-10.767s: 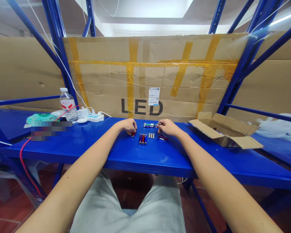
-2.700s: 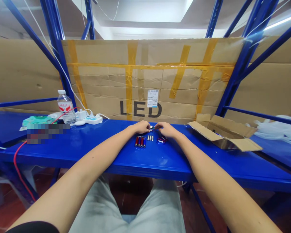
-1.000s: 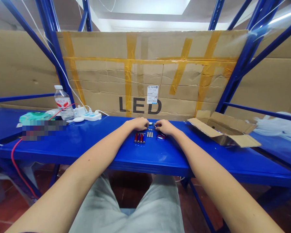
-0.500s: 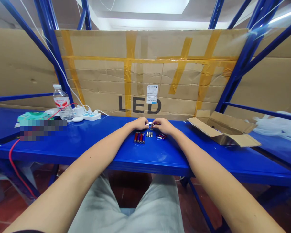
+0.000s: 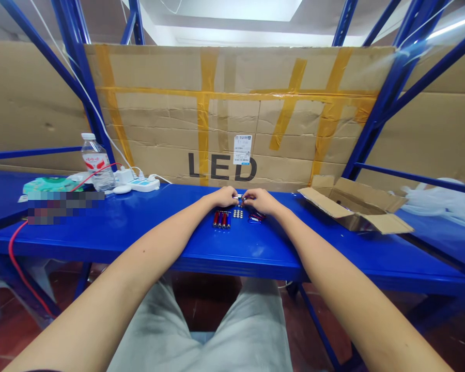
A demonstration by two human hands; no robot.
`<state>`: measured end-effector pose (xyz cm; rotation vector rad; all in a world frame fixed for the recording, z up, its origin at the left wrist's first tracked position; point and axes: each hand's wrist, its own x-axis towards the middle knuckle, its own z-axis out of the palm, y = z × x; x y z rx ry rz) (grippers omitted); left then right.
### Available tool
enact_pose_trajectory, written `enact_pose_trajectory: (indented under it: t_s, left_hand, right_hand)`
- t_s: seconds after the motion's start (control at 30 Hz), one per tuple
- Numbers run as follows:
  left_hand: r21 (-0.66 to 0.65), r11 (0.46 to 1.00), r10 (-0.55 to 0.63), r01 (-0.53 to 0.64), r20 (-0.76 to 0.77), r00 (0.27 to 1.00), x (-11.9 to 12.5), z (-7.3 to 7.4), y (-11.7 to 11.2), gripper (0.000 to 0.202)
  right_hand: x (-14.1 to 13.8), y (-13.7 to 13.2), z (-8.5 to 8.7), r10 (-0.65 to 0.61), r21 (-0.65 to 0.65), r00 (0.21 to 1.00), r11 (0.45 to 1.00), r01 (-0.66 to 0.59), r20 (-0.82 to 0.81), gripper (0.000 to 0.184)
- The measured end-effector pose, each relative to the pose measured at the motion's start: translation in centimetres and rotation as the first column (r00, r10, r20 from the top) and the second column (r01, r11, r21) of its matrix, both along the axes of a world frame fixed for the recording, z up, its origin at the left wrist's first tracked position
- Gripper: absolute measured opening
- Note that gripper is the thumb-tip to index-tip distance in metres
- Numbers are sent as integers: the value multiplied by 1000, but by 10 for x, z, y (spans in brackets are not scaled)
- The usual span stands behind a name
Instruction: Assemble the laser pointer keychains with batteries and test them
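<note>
Tubes (image 5: 220, 220), four of them in red and blue, are lined up just left of our little grid of silver discs (image 5: 238, 213) on the blue counter (image 5: 225, 248). Red and blue clips (image 5: 256, 219) sit just right of the discs. Right behind the discs, our left hand (image 5: 226, 196) is pinching a silvery piece (image 5: 239, 197); our right hand (image 5: 258, 200) is curled up at its other end, but we can't tell if it's gripping.
</note>
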<state>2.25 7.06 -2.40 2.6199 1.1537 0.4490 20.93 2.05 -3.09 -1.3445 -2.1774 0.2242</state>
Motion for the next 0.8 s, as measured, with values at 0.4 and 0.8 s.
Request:
enact_pose_trajectory:
  t_s: [0.4, 0.8]
  left_hand:
    - [-41, 999, -26, 27, 22, 999, 1, 1, 1, 20]
    - [-152, 986, -62, 69, 54, 997, -5, 8, -9, 20]
  right_hand:
    - [0, -3, 3, 1, -53, 1000, 999, -3, -26, 11]
    - [1, -12, 8, 77, -89, 995, 993, -83, -69, 12]
